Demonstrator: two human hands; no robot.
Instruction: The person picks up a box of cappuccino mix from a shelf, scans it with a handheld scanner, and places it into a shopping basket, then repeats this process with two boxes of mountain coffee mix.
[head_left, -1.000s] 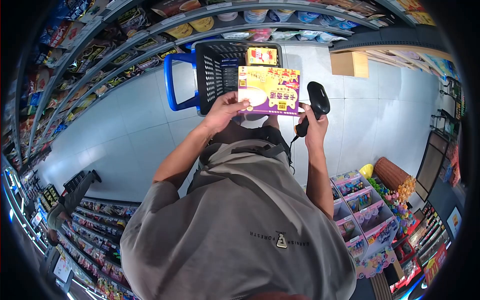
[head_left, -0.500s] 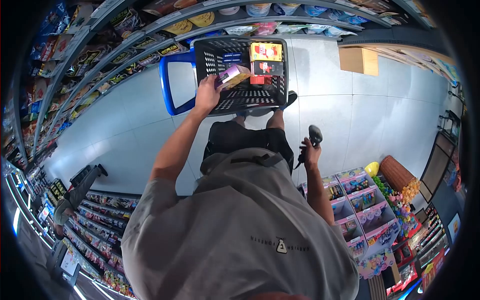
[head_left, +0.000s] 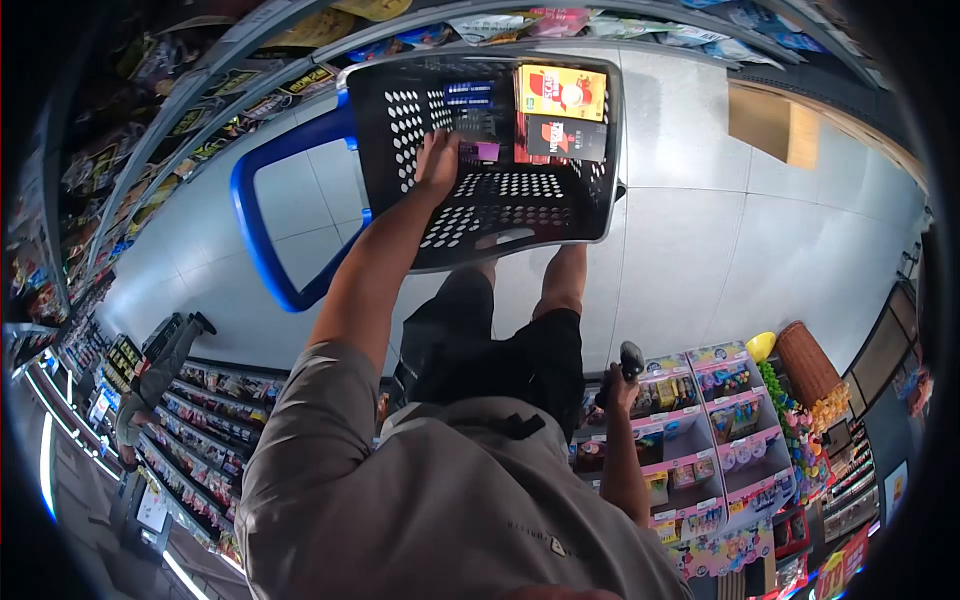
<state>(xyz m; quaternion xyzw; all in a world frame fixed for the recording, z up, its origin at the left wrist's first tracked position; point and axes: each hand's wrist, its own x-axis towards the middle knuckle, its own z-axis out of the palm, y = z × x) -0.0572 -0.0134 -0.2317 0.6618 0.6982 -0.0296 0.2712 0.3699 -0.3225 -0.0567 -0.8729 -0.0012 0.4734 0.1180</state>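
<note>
My left hand (head_left: pixel 437 162) reaches down inside a black shopping basket (head_left: pixel 510 238), its fingers bent against the left side of a purple box (head_left: pixel 482 150). That box is partly hidden by the hand and in shadow. Beside it, a yellow Nescafé box (head_left: pixel 563 92) and a dark Nescafé box (head_left: pixel 565 139) lie at the basket's right end. Blue packs (head_left: pixel 469 94) sit behind the purple box. Low at my right side, my right hand (head_left: pixel 620 393) is wrapped round the handle of a black handheld scanner (head_left: pixel 631 360).
The basket's blue handle (head_left: pixel 262 245) sticks out to the left. Shelves of bagged snacks (head_left: pixel 490 28) curve along the front and left. A cardboard box (head_left: pixel 770 122) stands ahead on the right, a pink display stand (head_left: pixel 715 430) at my right. Another person (head_left: pixel 160 375) is far left.
My left hand has lowered the purple box into the basket. The basket looks larger and nearer in view. My right hand has dropped back toward my side with the scanner.
</note>
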